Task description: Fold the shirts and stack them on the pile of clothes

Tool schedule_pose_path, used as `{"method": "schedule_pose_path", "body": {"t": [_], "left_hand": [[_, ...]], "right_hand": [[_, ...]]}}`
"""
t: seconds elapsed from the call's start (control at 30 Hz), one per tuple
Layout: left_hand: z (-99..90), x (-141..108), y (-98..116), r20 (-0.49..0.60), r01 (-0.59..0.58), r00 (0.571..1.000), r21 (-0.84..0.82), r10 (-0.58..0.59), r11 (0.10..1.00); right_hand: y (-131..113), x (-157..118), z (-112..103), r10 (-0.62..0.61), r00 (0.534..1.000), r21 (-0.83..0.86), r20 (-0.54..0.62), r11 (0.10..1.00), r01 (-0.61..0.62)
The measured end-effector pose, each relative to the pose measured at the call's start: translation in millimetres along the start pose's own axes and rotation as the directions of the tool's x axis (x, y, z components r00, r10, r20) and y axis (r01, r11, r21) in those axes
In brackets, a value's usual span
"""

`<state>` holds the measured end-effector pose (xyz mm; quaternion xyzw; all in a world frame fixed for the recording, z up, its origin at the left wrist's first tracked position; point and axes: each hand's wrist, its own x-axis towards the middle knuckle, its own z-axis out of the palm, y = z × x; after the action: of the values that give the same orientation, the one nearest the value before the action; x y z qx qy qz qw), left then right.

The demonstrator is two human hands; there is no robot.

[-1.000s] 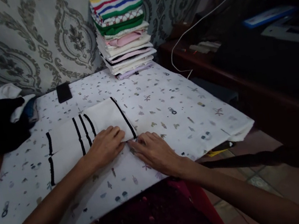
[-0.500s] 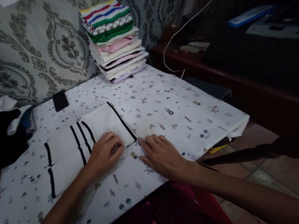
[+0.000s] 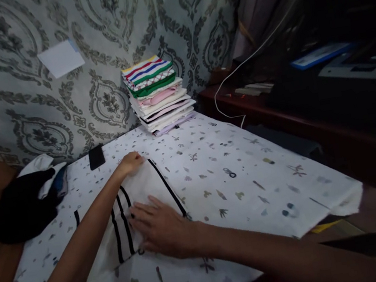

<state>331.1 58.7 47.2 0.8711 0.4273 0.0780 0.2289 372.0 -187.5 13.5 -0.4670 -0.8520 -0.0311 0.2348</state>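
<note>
A white cloth with black stripes lies folded on the patterned white sheet. At the cloth's far edge, my left hand is closed, its fingers curled at the edge; whether they pinch the fabric is too small to tell. My right hand rests on the near part of the cloth with its fingers spread, beside the stripes. My left forearm hides part of the cloth's left side.
Folded clothes form a tall stack by the wall. A black phone lies at the back left, near a dark and white clothes pile. To the right stands a dark red desk with a white cable.
My left hand has moved away from me to the cloth's far edge. My right hand has shifted left onto the cloth. The view has tilted up, showing more wall.
</note>
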Motion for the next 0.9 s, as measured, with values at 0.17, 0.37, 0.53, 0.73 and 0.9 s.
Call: {"method": "schedule_pose_path", "body": {"t": [0.17,0.37,0.53,0.73,0.9], "left_hand": [[12.9,12.1,-1.5,0.120,0.018,0.993,-0.071,-0.010,0.997],[14.2,14.9,-2.9,0.133,0.067,0.990,-0.184,-0.042,0.981],[14.0,12.2,-0.8,0.122,0.111,0.990,-0.305,-0.077,0.946],[25.2,9.4,-0.9,0.053,0.126,0.992,-0.444,-0.115,0.887],[19.7,0.6,-3.7,-0.108,0.050,0.988,-0.460,-0.112,0.887]], "right_hand": [[5.2,-2.9,18.2,-0.057,0.996,0.068,0.068,0.996,0.052],[6.1,-3.4,10.6,-0.045,0.994,0.090,0.095,0.995,0.037],[5.8,-2.2,10.4,-0.034,0.995,0.094,0.097,0.995,0.024],[4.9,-3.4,19.6,-0.012,0.994,0.085,0.107,0.996,0.003],[3.4,-5.0,20.5,-0.021,0.998,0.121,0.066,0.993,0.013]]}}
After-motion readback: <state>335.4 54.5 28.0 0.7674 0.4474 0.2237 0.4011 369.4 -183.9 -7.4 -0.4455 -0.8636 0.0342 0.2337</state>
